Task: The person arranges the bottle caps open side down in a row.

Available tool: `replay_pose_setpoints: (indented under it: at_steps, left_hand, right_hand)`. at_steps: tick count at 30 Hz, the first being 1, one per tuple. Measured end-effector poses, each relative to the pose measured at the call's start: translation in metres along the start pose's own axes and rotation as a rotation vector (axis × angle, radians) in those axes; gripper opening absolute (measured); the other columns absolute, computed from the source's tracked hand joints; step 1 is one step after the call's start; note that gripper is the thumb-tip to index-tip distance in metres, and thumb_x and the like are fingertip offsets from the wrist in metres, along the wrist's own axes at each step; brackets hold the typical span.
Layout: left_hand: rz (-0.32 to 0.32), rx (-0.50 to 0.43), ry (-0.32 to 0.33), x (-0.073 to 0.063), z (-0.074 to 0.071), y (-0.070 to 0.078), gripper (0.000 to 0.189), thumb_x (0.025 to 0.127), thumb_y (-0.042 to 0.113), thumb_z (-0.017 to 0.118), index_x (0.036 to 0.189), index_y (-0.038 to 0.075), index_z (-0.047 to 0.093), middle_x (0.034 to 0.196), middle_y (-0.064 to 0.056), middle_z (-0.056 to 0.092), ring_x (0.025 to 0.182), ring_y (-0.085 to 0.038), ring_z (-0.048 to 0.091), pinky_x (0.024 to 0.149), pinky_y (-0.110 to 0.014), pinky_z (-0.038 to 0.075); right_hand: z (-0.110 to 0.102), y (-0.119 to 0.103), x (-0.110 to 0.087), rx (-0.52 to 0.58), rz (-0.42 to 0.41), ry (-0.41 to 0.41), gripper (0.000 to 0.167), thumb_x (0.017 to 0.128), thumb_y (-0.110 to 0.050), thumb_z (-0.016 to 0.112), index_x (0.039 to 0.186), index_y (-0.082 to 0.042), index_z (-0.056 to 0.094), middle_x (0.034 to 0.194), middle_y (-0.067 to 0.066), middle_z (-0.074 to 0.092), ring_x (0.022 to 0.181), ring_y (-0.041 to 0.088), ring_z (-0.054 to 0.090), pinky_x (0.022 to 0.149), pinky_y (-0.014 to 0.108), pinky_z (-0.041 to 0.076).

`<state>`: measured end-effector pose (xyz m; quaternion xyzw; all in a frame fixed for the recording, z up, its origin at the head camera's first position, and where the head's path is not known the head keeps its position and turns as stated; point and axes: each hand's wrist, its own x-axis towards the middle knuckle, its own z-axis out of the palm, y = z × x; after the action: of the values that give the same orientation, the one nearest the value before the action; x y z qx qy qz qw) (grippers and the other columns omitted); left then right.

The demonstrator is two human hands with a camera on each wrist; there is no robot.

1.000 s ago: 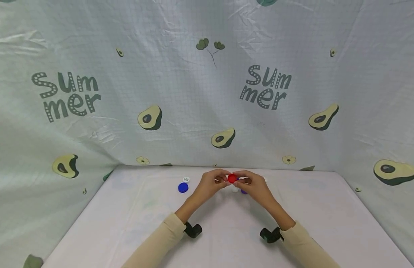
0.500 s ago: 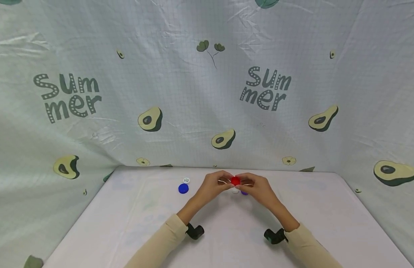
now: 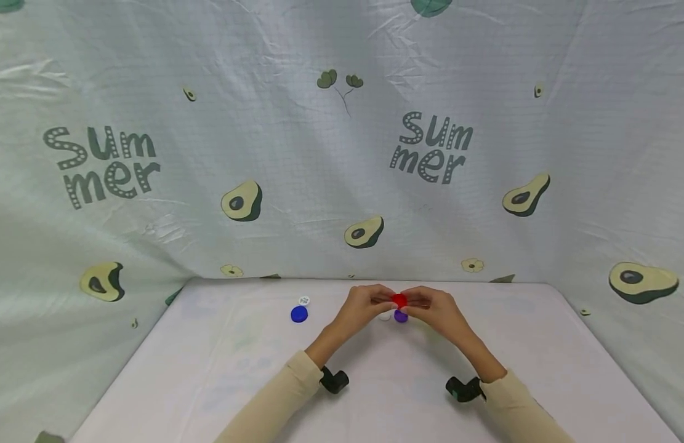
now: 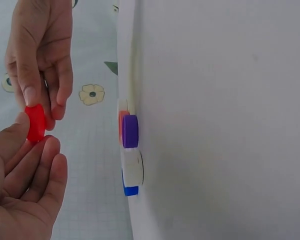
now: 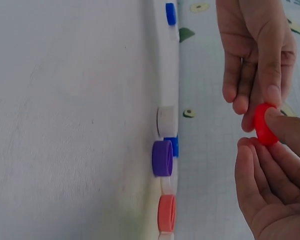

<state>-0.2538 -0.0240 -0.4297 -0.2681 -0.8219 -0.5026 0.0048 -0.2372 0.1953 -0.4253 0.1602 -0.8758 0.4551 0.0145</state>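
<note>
Both hands hold a red bottle cap (image 3: 399, 301) between them, above the far part of the table. My left hand (image 3: 367, 306) pinches its left side, and my right hand (image 3: 437, 309) grips the right side. Close up in the left wrist view, the left thumb presses the face of the red cap (image 4: 36, 123). The right thumb lies against the same cap (image 5: 265, 124) in the right wrist view. A purple cap (image 3: 401, 316) lies just below the hands on the table, beside a white cap (image 3: 385, 316).
A blue cap (image 3: 299, 314) and a white patterned disc (image 3: 304, 301) lie to the left on the white table (image 3: 375, 394). An orange cap (image 5: 166, 213) stands out behind the hands in the right wrist view. A printed curtain (image 3: 297, 135) rises behind the table.
Both hands have shifted slightly right with the red cap. The cap has turned: its open hollow side faced the head camera a second ago. The purple cap shows more fully now.
</note>
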Motion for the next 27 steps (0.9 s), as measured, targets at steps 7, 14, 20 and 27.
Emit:
replay_pose_setpoints:
  at_steps: [7, 14, 20, 27]
  left_hand:
    - [0.005, 0.012, -0.015, 0.006, 0.005, 0.006, 0.028, 0.093, 0.024, 0.074, 0.114, 0.007, 0.076, 0.106, -0.002, 0.077, 0.091, -0.006, 0.072, 0.082, -0.019, 0.057]
    - [0.012, 0.026, -0.035, 0.014, 0.013, 0.011, 0.026, 0.095, 0.024, 0.072, 0.114, 0.006, 0.075, 0.106, -0.003, 0.077, 0.092, -0.008, 0.072, 0.082, -0.017, 0.056]
    - [-0.008, 0.06, -0.061, 0.019, 0.024, 0.012, 0.029, 0.094, 0.024, 0.072, 0.116, 0.006, 0.075, 0.106, -0.002, 0.077, 0.087, -0.004, 0.07, 0.078, -0.015, 0.055]
    - [-0.015, 0.078, -0.095, 0.026, 0.034, 0.011, 0.029, 0.096, 0.021, 0.07, 0.121, 0.006, 0.075, 0.112, -0.003, 0.076, 0.09, -0.002, 0.068, 0.079, -0.014, 0.055]
  right_hand:
    - [-0.016, 0.007, -0.003, -0.012, -0.025, -0.034, 0.033, 0.092, -0.02, 0.077, 0.121, -0.006, 0.072, 0.115, 0.009, 0.074, 0.102, 0.025, 0.073, 0.086, 0.031, 0.06]
    - [-0.028, 0.012, -0.005, -0.012, -0.015, -0.035, 0.035, 0.092, -0.022, 0.077, 0.122, -0.006, 0.072, 0.116, 0.01, 0.074, 0.105, 0.027, 0.072, 0.088, 0.032, 0.059]
    - [-0.033, 0.023, -0.009, 0.003, -0.018, -0.044, 0.035, 0.091, -0.022, 0.078, 0.121, -0.006, 0.073, 0.115, 0.009, 0.075, 0.104, 0.023, 0.073, 0.087, 0.03, 0.059]
    - [-0.037, 0.032, -0.011, -0.007, -0.011, -0.032, 0.035, 0.09, -0.024, 0.078, 0.12, -0.007, 0.073, 0.113, 0.007, 0.075, 0.104, 0.023, 0.073, 0.086, 0.031, 0.06]
